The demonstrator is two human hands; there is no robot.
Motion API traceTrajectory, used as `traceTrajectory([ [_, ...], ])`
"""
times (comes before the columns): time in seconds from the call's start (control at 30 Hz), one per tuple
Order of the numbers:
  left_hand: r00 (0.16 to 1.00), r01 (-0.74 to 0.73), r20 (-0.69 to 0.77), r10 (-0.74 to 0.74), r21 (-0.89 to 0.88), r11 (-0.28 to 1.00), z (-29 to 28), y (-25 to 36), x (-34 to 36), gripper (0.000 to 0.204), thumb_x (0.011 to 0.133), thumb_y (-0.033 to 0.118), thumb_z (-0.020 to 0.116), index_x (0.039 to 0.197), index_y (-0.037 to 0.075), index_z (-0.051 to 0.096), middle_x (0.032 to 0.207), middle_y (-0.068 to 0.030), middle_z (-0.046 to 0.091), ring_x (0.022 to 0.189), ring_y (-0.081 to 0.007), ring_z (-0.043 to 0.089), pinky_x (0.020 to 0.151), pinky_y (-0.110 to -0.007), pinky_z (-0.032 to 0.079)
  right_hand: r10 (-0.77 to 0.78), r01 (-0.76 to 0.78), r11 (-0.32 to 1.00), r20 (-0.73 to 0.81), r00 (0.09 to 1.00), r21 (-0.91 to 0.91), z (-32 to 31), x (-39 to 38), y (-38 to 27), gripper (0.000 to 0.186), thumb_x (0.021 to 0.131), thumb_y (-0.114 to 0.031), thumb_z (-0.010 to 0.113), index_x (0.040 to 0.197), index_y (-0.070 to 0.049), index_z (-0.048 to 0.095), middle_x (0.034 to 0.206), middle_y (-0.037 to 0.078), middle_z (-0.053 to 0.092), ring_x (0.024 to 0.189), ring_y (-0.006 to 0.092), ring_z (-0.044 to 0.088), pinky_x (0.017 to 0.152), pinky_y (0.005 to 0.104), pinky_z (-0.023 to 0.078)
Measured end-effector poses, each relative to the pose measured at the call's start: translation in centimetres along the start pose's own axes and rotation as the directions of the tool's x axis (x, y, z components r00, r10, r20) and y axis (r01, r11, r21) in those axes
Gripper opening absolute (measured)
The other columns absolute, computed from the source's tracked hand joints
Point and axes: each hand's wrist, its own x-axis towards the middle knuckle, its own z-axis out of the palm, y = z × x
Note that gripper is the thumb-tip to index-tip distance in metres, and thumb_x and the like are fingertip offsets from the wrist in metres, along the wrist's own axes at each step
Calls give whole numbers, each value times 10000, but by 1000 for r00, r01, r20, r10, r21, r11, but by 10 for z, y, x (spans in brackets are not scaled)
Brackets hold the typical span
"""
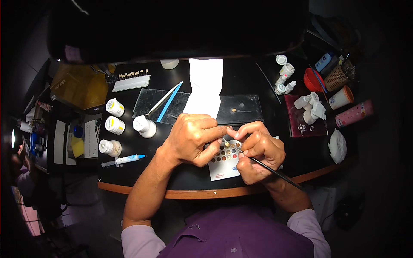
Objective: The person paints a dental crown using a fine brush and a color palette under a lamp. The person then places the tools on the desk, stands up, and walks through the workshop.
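My left hand [193, 137] is curled over the middle of the desk, its fingertips pinching a thin holder with a small ivory tooth-shaped piece [226, 144]. My right hand [260, 152] grips a slim black brush [275, 172], its tip at that piece and its handle slanting down to the right. Both hands' fingertips nearly meet over a white palette card [219, 172] with several round coloured wells. Behind them lie a folded white paper [205, 73] and a dark glass slab [241, 103].
White jars [145, 126] and a syringe [129, 160] stand or lie at left, near a tooth shade strip [131, 84] and tweezers [165, 99]. At right are small bottles, a maroon pad [297, 129], a red bowl [312, 86] and cups. Another person [23, 165] is at far left.
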Motion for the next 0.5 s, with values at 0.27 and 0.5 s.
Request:
traceTrajectory([
  [0.27, 1000, 11, -3, -11, -2, 1000, 1, 0, 0, 336, 721, 120, 685, 1017, 133, 840, 596, -29, 572, 519, -219, 573, 509, -360, 472, 9, -9, 1000, 1, 1000, 13, 1, 0, 0, 195, 697, 88, 647, 732, -39, 502, 690, 81, 577, 887, 302, 693, 868, 464, 633],
  [0.5, 1000, -4, -7, 4, -12, 1000, 1, 0, 0, 342, 720, 119, 683, 1023, 134, 841, 592, -27, 568, 511, -217, 563, 512, -358, 472, -4, 4, 1000, 0, 1000, 31, 0, 1, 0, 196, 703, 92, 641, 737, -36, 497, 695, 83, 567, 893, 300, 685, 885, 476, 640],
])
